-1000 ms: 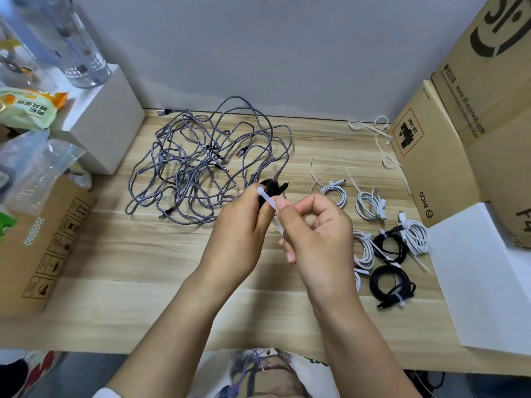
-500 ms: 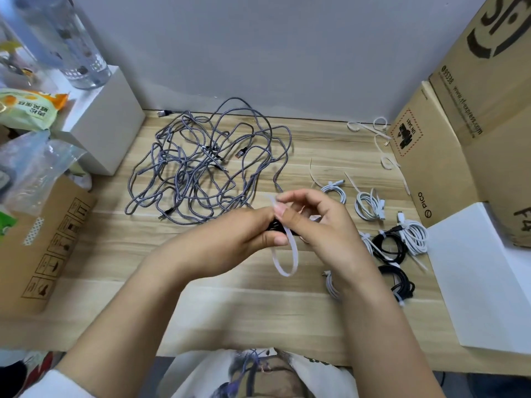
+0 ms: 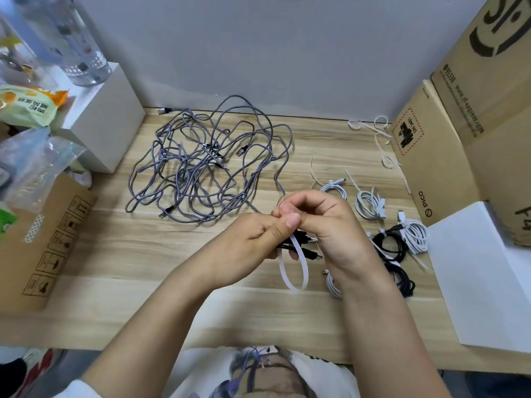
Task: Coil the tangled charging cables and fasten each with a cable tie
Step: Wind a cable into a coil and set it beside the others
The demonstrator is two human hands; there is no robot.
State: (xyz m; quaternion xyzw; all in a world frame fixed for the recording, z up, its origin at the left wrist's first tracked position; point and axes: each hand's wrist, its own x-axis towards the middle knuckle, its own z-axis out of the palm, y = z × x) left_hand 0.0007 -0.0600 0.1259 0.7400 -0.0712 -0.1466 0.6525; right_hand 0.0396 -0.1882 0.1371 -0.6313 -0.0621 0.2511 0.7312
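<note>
Both hands dropped from half a second ago: left hand [image 3: 247, 239] grips black coil [image 3: 298, 248] mid-table, right hand [image 3: 319, 222] fingers pinch white cable tie [image 3: 293, 271], now looped at 6 o'clock under the coil, so cinching looks next; grey tangle [image 3: 207, 165] at 11 o'clock untouched.

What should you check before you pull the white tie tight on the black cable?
1. Black cable bundled and held between both hands: ok.
2. White cable tie looped around it: ok, a wide loop hangs below the hands.
3. Tie's tail threaded through its head: cannot tell, the fingers hide it.
4. Right hand pinching the tie's end: ok, fingers curled at the top.
5. Left hand steadying the bundle: ok.
6. Grey tangled cables clear of the loop: ok, they lie apart on the table.
</note>
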